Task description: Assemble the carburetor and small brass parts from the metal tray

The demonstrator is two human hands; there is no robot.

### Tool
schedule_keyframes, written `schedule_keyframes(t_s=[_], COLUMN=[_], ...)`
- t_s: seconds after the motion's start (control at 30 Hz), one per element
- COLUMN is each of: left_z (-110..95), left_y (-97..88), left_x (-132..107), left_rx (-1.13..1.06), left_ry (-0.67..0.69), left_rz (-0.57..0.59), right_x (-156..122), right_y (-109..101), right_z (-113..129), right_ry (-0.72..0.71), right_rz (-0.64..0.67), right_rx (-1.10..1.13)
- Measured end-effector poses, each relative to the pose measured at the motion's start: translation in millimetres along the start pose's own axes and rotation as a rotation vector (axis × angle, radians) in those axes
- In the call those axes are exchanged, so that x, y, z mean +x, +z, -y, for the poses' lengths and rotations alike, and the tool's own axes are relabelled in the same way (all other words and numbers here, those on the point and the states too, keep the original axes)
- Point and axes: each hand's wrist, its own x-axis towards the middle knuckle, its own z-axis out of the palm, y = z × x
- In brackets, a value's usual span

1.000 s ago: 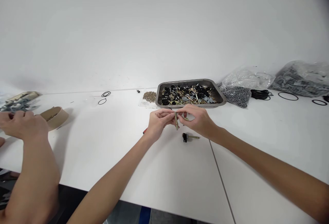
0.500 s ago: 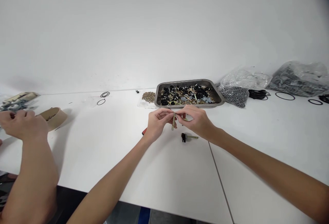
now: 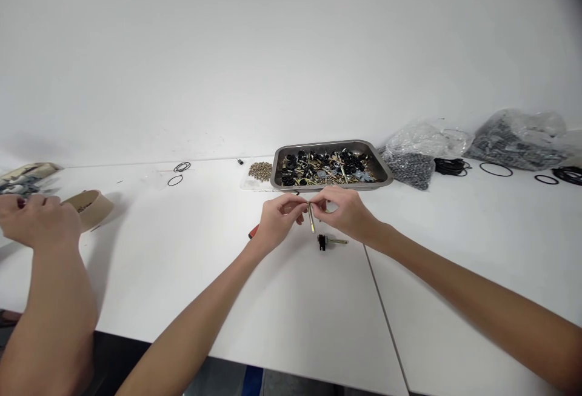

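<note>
Between their fingertips, my left hand [image 3: 280, 219] and my right hand [image 3: 341, 211] pinch the top of a brass-coloured bolt [image 3: 311, 220], whose shank hangs down over the white table. Both hands are closed, and the fingers cover the bolt's upper end. Just below them lies a black clamp-like part with a similar bolt [image 3: 324, 242] through it. A red-handled tool [image 3: 253, 231] shows partly from behind my left wrist. Part of another brassy piece is visible under my right fingers, too small to make out.
Behind my hands stands a metal tray [image 3: 331, 188] of mixed black and brass parts. Small brass pieces [image 3: 260, 171] lie left of it, plastic bags [image 3: 411, 165] and black rings [image 3: 495, 169] right. At left, a co-worker's hand [image 3: 43, 220] is near a cardboard ring [image 3: 97, 209].
The bolt's lower end has swung slightly to the right between my fingers. My hands stay close together, and the whole view has shifted a little.
</note>
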Motion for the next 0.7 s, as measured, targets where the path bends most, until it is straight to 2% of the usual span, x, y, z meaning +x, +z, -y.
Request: schedule_keyframes(t_s=[0.2,0.4,0.53,0.7], left_z=[12.9,12.0,13.4,19.4], left_y=[-6.7,-14.4,-15.5,-16.6], left_x=[-0.5,1.8,1.6,1.5], left_rx=[0.293,0.544,0.665,0.650], left_ry=[0.196,0.356,0.403,0.404], left_rz=[0.000,0.100,0.146,0.121], right_x=[-0.7,-3.8,-4.6,-2.7], right_y=[0.7,3.9,4.6,2.1], right_z=[-2.9,-2.5,-2.7,-2.1], right_ry=[0.036,0.101,0.129,0.163], right_rz=[0.043,0.095,0.130,0.175], right_rx=[0.038,0.064,0.080,0.118])
